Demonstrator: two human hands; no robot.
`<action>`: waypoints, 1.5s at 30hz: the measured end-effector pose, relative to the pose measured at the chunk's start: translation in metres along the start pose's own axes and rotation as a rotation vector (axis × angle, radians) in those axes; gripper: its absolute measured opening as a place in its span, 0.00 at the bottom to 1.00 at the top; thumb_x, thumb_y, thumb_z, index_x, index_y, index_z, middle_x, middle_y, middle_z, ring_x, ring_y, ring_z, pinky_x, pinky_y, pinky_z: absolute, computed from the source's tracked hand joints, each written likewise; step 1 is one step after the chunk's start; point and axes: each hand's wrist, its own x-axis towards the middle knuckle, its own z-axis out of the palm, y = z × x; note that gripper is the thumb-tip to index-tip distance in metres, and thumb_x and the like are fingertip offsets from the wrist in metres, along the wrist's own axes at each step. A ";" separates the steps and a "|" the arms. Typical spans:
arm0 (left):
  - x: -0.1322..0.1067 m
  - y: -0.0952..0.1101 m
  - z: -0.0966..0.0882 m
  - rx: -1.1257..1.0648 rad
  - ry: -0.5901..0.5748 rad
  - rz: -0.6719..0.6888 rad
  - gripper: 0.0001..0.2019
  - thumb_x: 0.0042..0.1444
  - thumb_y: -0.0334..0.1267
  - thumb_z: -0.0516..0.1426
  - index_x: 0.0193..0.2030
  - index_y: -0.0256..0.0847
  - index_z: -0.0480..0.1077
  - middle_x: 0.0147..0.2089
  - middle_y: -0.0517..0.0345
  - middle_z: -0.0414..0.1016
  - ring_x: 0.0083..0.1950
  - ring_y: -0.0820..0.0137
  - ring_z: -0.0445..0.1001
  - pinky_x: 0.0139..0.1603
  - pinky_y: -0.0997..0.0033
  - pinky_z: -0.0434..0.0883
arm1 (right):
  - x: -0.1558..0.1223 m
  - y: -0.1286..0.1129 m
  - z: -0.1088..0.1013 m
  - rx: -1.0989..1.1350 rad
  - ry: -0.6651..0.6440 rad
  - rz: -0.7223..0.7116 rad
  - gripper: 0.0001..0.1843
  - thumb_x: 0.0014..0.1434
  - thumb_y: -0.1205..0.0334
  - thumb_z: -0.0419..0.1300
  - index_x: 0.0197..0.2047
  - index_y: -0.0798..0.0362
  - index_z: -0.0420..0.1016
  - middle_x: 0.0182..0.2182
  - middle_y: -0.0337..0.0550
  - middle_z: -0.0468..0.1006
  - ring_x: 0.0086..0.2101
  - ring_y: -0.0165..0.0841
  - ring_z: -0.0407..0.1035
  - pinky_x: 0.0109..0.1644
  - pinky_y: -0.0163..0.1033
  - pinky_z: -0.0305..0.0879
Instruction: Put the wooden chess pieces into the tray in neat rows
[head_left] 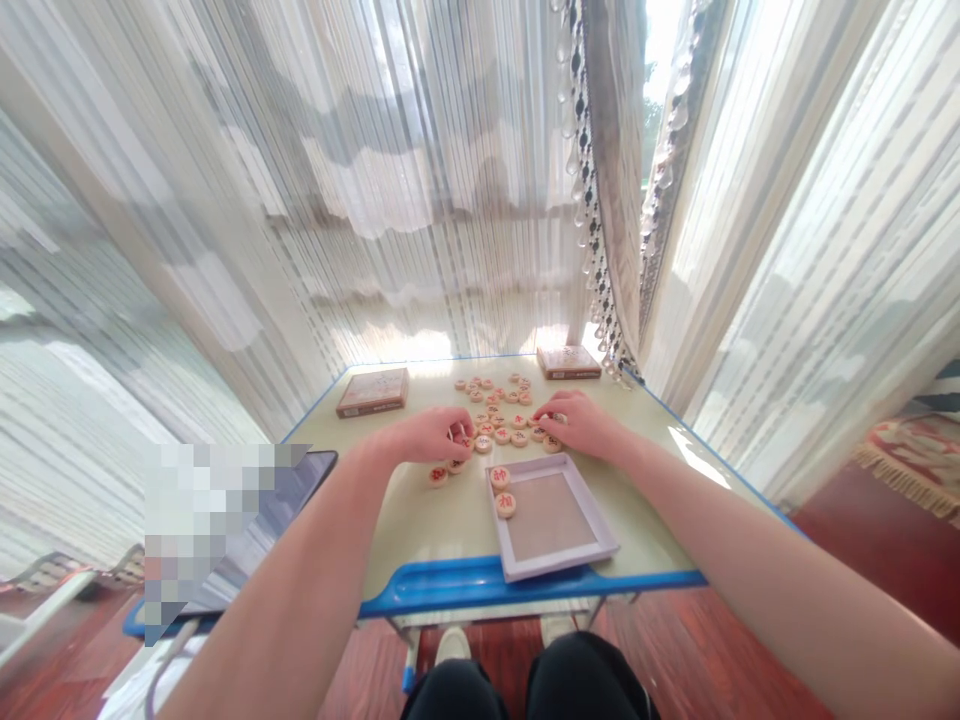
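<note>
Round wooden Chinese chess pieces [502, 436] with red or dark characters lie in a loose spread across the middle of the table. My left hand [441, 432] is at the left side of the spread, its fingers curled down and closed on a red-marked piece [466, 444]. On the right side, my right hand [576, 420] has its fingers bent and pinched together over a piece that they partly hide. Nearer me lies a shallow white box tray [600, 522], with two red-marked pieces [505, 505] along its left wall.
A flat brown box [373, 391] lies at the table's back left, another box [568, 362] at the back right. The pale table [420, 520] has a blue edge with a groove in front. A dark-rimmed screen, partly blurred, stands left. Sheer curtains [450, 200] hang behind.
</note>
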 end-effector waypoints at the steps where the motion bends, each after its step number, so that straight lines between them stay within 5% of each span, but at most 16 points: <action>1: 0.002 -0.001 0.001 -0.005 0.015 0.009 0.16 0.43 0.42 0.56 0.40 0.42 0.68 0.37 0.59 0.73 0.35 0.71 0.71 0.31 0.75 0.66 | 0.001 0.001 0.002 -0.002 -0.005 0.002 0.13 0.56 0.59 0.53 0.36 0.49 0.79 0.35 0.42 0.76 0.42 0.38 0.66 0.49 0.40 0.59; 9: 0.014 -0.011 0.010 -0.034 0.212 0.046 0.15 0.48 0.47 0.53 0.41 0.43 0.70 0.36 0.58 0.74 0.34 0.70 0.71 0.34 0.73 0.67 | 0.006 0.006 0.009 -0.047 0.116 0.044 0.17 0.55 0.56 0.56 0.46 0.48 0.76 0.46 0.43 0.74 0.47 0.40 0.61 0.55 0.46 0.54; 16: 0.016 -0.014 0.010 -0.062 0.212 0.087 0.11 0.49 0.42 0.53 0.34 0.42 0.74 0.33 0.59 0.76 0.34 0.70 0.72 0.35 0.73 0.68 | 0.007 0.003 0.010 -0.004 0.018 0.049 0.12 0.56 0.59 0.55 0.38 0.48 0.79 0.38 0.39 0.79 0.43 0.38 0.63 0.51 0.44 0.58; 23: 0.018 -0.016 0.010 0.033 0.398 -0.004 0.15 0.51 0.40 0.50 0.42 0.41 0.73 0.36 0.56 0.76 0.35 0.69 0.72 0.36 0.71 0.68 | 0.011 0.012 0.013 0.040 0.108 0.067 0.11 0.54 0.62 0.55 0.38 0.50 0.78 0.38 0.40 0.79 0.44 0.38 0.64 0.51 0.42 0.59; 34: 0.022 -0.011 0.017 0.060 0.305 0.018 0.14 0.51 0.48 0.52 0.34 0.43 0.74 0.34 0.58 0.76 0.31 0.70 0.71 0.31 0.72 0.66 | 0.011 0.002 0.014 0.028 0.018 0.128 0.12 0.52 0.53 0.57 0.35 0.49 0.78 0.33 0.40 0.78 0.42 0.39 0.65 0.46 0.42 0.62; 40: 0.026 -0.011 0.024 -0.057 0.369 0.041 0.19 0.50 0.41 0.53 0.51 0.45 0.67 0.43 0.59 0.74 0.34 0.72 0.71 0.35 0.73 0.68 | 0.012 0.005 0.018 0.088 0.003 0.106 0.14 0.56 0.62 0.53 0.42 0.48 0.78 0.37 0.42 0.78 0.48 0.38 0.63 0.53 0.43 0.59; 45: 0.025 -0.006 0.027 -0.022 0.408 0.053 0.19 0.51 0.41 0.52 0.50 0.45 0.68 0.44 0.58 0.73 0.35 0.71 0.71 0.37 0.71 0.68 | 0.012 0.005 0.018 0.061 0.023 0.123 0.17 0.55 0.56 0.55 0.47 0.49 0.75 0.42 0.43 0.77 0.49 0.40 0.61 0.54 0.46 0.58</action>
